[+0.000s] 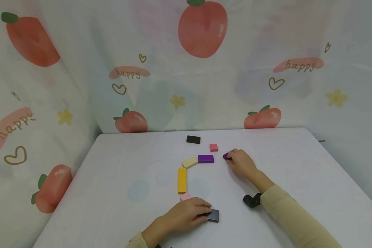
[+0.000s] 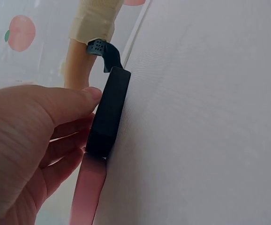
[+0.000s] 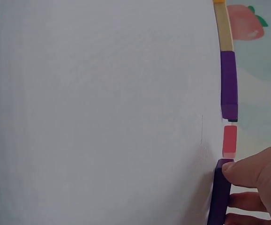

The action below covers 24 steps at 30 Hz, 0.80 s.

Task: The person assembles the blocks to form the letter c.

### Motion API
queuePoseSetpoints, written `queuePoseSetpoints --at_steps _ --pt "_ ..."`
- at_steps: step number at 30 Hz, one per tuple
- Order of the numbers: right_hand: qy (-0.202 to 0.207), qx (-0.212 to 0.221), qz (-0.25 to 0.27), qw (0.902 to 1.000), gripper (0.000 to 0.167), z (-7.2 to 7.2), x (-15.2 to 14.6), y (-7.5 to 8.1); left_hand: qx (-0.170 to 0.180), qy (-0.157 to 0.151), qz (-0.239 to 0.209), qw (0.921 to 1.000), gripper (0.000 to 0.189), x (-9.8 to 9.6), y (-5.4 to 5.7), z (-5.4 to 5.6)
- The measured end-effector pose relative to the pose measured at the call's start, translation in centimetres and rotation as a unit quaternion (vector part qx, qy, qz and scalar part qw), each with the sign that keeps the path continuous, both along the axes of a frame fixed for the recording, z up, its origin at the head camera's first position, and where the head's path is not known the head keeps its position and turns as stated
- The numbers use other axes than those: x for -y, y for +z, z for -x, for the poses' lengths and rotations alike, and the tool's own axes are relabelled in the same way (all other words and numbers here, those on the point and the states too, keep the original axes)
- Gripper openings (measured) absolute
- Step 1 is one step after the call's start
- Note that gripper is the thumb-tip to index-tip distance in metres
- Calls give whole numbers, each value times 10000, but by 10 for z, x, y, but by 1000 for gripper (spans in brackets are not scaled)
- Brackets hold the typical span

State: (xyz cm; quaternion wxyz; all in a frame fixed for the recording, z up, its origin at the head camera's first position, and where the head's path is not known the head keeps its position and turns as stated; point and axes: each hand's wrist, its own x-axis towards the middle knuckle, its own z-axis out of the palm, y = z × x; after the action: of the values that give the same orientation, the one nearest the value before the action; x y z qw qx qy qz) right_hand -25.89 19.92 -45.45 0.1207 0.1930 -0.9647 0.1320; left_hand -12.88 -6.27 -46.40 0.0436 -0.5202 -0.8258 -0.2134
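Note:
In the head view my left hand (image 1: 189, 214) holds a dark grey block (image 1: 214, 216) by its left part, thumb and fingers on opposite sides. The left wrist view shows that dark block (image 2: 109, 110) meeting the end of a pink block (image 2: 87, 187). My right hand (image 1: 242, 163) pinches a dark purple block (image 1: 226, 156) at the right; much of it is hidden under the fingers in the head view. The right wrist view shows the thumb on the end of this block (image 3: 219, 192). Another purple block (image 1: 206, 158) lies left of it, apart.
A pale wooden block (image 1: 190, 162) touches the left purple block. A yellow block (image 1: 182, 181) and a partly covered pink block (image 1: 185, 196) continue the curve toward me. Farther back lie a small red-pink block (image 1: 213, 147) and a black block (image 1: 193, 139). Patterned cloth (image 1: 204, 93) hangs behind the white table (image 1: 127, 151).

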Motion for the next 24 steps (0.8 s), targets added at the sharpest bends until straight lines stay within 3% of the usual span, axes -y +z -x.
queuePoseSetpoints --at_steps 4,9,24 --pt "87 -116 15 9999 14 -4 2 2 80 58 96 9999 25 -1 1 -1" --pt "91 60 -74 9999 12 -12 4 4 110 80 172 9998 24 -1 2 -1" --pt "199 1 2 9998 13 -35 6 4 11 92 119 9999 24 -1 0 -2"
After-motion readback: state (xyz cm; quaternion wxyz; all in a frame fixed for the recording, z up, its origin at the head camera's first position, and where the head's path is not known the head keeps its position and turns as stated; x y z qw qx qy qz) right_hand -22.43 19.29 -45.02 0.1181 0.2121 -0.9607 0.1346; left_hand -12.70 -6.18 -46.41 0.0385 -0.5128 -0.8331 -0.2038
